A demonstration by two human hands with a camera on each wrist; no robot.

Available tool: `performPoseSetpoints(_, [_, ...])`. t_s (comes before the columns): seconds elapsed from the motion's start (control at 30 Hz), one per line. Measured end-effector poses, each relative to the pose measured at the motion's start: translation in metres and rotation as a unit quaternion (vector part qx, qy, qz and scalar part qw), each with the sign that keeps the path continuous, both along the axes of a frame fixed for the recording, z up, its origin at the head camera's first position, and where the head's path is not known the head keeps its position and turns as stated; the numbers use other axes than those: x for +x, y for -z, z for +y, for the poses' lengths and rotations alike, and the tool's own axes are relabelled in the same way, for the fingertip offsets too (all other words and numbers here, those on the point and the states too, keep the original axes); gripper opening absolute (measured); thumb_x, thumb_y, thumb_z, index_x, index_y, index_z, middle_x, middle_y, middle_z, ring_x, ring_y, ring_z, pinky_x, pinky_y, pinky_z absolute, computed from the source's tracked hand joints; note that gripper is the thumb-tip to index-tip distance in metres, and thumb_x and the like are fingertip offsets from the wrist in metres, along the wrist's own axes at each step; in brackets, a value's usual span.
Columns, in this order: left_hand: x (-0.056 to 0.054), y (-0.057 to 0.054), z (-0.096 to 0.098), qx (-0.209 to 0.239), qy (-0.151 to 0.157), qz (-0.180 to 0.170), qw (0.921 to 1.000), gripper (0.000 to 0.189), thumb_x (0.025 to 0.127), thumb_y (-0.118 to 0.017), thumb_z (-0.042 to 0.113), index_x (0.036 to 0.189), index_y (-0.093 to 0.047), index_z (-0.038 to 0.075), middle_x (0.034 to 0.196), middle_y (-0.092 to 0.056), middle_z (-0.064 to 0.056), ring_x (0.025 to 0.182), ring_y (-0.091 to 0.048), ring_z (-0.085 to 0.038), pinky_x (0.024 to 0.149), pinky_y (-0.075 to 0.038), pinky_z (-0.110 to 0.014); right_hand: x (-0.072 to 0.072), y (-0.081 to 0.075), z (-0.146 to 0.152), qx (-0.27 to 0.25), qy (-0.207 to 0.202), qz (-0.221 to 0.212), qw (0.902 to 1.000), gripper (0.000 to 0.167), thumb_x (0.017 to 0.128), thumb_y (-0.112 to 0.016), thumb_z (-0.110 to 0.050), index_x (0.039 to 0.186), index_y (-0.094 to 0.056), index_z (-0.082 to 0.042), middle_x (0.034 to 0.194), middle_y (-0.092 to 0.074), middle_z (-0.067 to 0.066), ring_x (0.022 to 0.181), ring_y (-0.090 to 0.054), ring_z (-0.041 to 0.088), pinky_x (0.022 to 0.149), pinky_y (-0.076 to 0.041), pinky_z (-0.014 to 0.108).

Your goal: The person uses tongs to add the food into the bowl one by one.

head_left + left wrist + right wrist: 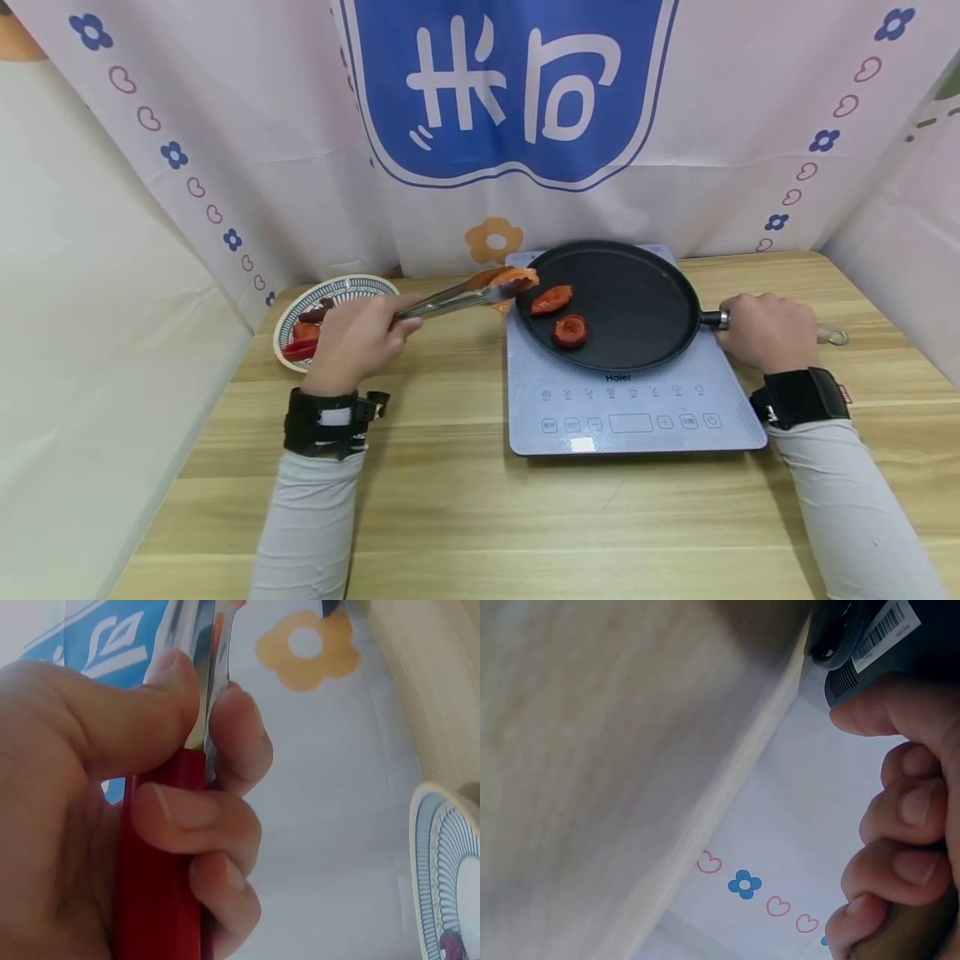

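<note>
In the head view my left hand (358,343) grips a pair of metal tongs (453,302), their red handles (161,862) showing in the left wrist view. An orange-red piece of food (517,275) sits between the tong tips at the left rim of a flat black pan (626,304). Inside the pan, near that rim, lie an oblong reddish piece (551,300) and a round reddish piece (570,331). My right hand (768,333) holds the pan by its handle (714,319), fingers curled round it. The handle's end ring pokes out beyond the hand.
Beneath the pan is a pale induction cooker (637,437) with touch buttons along its front. A patterned oval plate (360,286) with several red and dark pieces stands at the left, partly behind my left hand. Printed cloth (300,167) hangs behind the wooden table (450,500).
</note>
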State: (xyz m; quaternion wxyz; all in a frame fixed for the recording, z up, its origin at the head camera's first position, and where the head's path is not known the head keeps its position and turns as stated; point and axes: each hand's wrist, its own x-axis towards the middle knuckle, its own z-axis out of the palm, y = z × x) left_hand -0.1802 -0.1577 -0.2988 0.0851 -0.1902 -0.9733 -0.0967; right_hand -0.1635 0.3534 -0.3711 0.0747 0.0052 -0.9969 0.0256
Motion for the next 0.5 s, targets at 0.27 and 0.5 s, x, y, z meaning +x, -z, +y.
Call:
performPoseSetpoints(0.27, [0.000,0.004,0.011,0.008,-0.003,0.016,0.9998,0.034,0.103,-0.069,0.034,0.133,-0.074,0.021,0.079,-0.066,-0.004,0.065,-0.056,-0.022,0.052,-0.036,-0.033,-0.001,-0.001,-0.001,-0.002,0.003,-0.003,1.0000,0.014,0.087,-0.074,-0.020,0.088,-0.074,-0.007,0.063,-0.055,0.008,0.058,-0.050,0.030,0.050,-0.035,0.042])
performPoseSetpoints(0.5, [0.001,0.006,0.017,0.011,-0.004,0.028,0.9995,0.035,0.103,-0.069,0.034,0.134,-0.073,0.021,0.082,-0.069,-0.006,0.064,-0.056,-0.023,0.050,-0.036,-0.032,-0.001,0.000,0.000,-0.004,0.005,-0.008,0.9999,0.013,0.088,-0.073,-0.020,0.088,-0.074,-0.007,0.063,-0.055,0.008,0.059,-0.050,0.031,0.051,-0.036,0.043])
